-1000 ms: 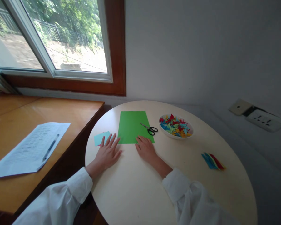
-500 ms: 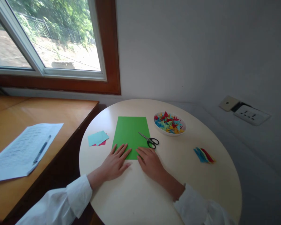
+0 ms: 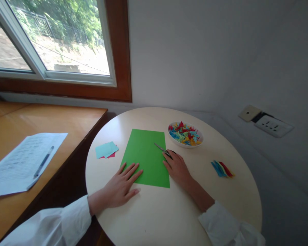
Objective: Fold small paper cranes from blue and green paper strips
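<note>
A green sheet of paper (image 3: 146,153) lies flat on the round table, slightly turned. My left hand (image 3: 124,184) rests on its lower left corner, palm down with the fingers spread. Black-handled scissors (image 3: 162,148) lie across the sheet's right edge, their closed blades pointing to the upper left. Over their handles is my right hand (image 3: 178,167), fingers curled around them and hiding most of the loops. Left of the sheet are light blue paper pieces (image 3: 106,149) with a pink one (image 3: 112,155) partly underneath.
A white bowl (image 3: 186,145) full of colourful folded paper pieces stands at the back right of the round table (image 3: 195,201). Coloured paper strips (image 3: 222,169) lie further right. On the wooden desk (image 3: 74,119) at left are written sheets (image 3: 20,164) and a pen (image 3: 43,161).
My right hand has moved up and right from the sheet's lower edge onto the scissors' handles. The green sheet has turned, its lower right corner now nearer me. My left hand has shifted slightly nearer.
</note>
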A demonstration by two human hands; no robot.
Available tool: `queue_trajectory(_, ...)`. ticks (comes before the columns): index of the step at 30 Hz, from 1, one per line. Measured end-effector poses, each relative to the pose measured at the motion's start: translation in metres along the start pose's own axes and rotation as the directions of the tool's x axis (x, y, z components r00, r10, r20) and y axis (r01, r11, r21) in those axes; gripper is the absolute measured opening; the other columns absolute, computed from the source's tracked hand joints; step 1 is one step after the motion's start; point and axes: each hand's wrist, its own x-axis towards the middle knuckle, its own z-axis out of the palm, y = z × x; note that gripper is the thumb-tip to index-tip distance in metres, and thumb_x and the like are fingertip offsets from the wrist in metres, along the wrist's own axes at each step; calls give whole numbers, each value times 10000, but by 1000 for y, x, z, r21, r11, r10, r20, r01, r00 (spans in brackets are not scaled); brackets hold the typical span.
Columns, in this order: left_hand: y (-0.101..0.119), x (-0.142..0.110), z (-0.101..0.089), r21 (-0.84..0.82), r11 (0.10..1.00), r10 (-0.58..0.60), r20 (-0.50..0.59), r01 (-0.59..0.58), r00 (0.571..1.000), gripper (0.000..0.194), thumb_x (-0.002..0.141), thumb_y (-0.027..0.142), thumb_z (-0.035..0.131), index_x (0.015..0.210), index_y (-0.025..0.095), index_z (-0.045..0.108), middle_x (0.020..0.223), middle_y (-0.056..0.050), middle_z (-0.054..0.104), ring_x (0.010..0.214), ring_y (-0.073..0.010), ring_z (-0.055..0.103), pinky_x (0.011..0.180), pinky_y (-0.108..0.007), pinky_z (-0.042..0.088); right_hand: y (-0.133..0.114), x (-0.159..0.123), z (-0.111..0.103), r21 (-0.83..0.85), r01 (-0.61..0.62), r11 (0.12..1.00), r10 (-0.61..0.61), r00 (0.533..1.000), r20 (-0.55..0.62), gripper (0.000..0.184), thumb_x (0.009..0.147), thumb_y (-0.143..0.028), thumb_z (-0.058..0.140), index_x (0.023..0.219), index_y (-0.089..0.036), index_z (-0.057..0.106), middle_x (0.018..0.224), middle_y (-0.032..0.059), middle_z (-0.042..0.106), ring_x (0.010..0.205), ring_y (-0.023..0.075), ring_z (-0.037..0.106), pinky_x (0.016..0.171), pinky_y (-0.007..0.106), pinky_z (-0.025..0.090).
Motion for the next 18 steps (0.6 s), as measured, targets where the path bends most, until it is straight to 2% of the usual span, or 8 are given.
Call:
queue_trajectory(5,-1,-16,-9,-48,997,64,36,-62,997,640,906,500,332,1453,249,112,1508,-93,171,1378,-289,180,1105,-530,142,2,23,4,5,-25,1000,24,999,35,412,896,-303,393,1267,-182,526,1350,157,463,1240,269,435,1025,454,333)
queue_trajectory(9,-3,-24,-10,-56,994,99,12,-98,995,660,899,483,372,1455,258,95,1506,-80,181,1372,-290,198,1109,-525,144,-1,48,9,5,-27,1000,26,998,49,419,901,-304,384,1288,-195,503,1353,146,463,1259,266,410,1035,455,311)
queue_trajectory(18,-4,-26,-7,-31,993,116,6,-116,993,680,897,472,384,1456,262,60,1505,-68,178,1373,-292,198,1106,-531,158,-5,111,13,-57,-45,997,52,990,129,434,914,-323,374,1298,-145,469,1366,170,438,1264,257,401,1025,400,309)
